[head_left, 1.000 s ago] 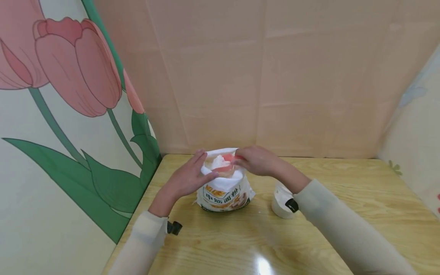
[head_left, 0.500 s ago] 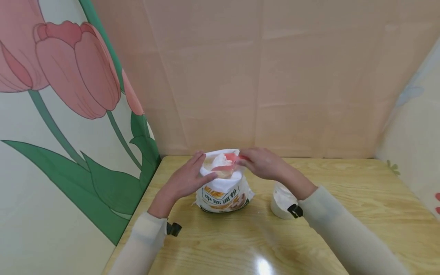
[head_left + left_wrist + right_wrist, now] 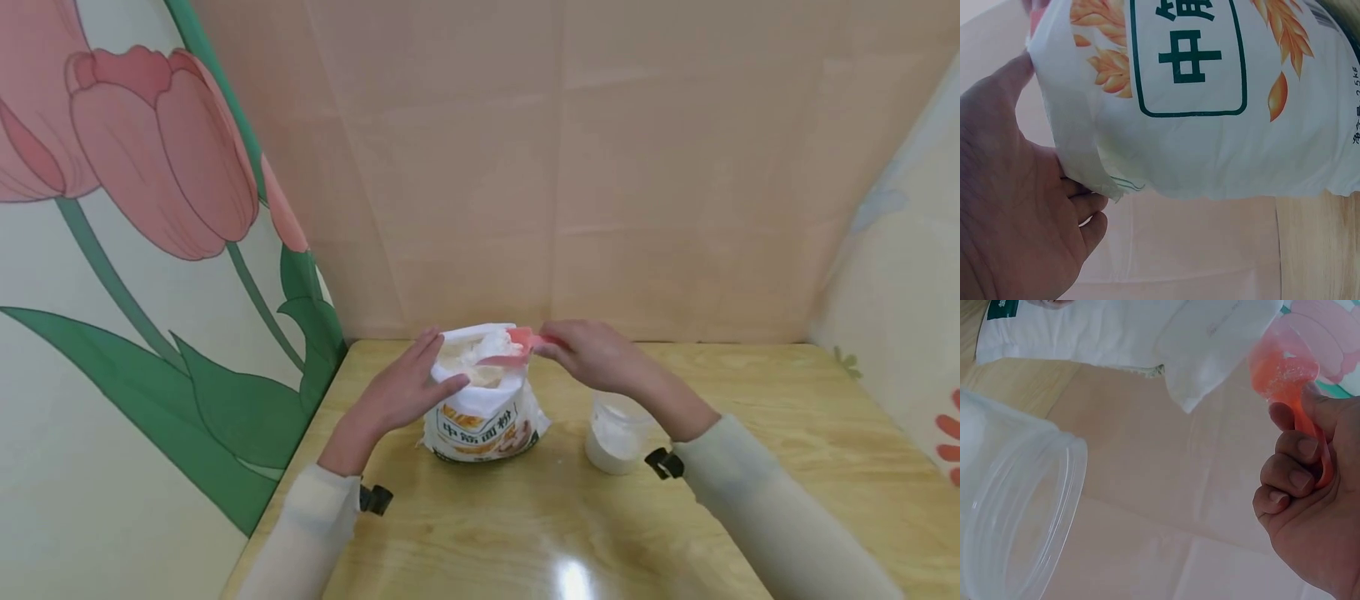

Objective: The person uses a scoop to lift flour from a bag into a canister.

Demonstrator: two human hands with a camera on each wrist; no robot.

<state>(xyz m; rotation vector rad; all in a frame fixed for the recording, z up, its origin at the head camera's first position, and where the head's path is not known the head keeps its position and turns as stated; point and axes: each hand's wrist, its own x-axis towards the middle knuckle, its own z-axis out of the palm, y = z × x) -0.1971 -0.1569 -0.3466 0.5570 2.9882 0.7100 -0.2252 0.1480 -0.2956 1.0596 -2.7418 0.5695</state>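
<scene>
An open white flour bag [image 3: 480, 429], printed with Chinese characters and wheat ears, stands upright on the table. My left hand [image 3: 401, 385] grips its folded rim at the left; in the left wrist view the thumb lies along the rim and the fingers curl at the bag's side. In my right hand [image 3: 600, 354] is the handle of a pinkish-red scoop [image 3: 1282, 378], all fingers wrapped round it. White flour [image 3: 495, 343] heaps in the scoop's bowl, which is over the right side of the bag's mouth.
A clear plastic jar [image 3: 1069, 487] with an open top stands right of the bag, below my right wrist; white powder [image 3: 617, 437] shows in it. The wooden table [image 3: 465, 525] meets a pink cloth backdrop [image 3: 637, 208] behind and a tulip-printed panel [image 3: 225, 400] at left.
The scoop with its flour has moved right in my right hand, from deeper over the bag's mouth to its right rim. The left hand has kept its grip on the bag.
</scene>
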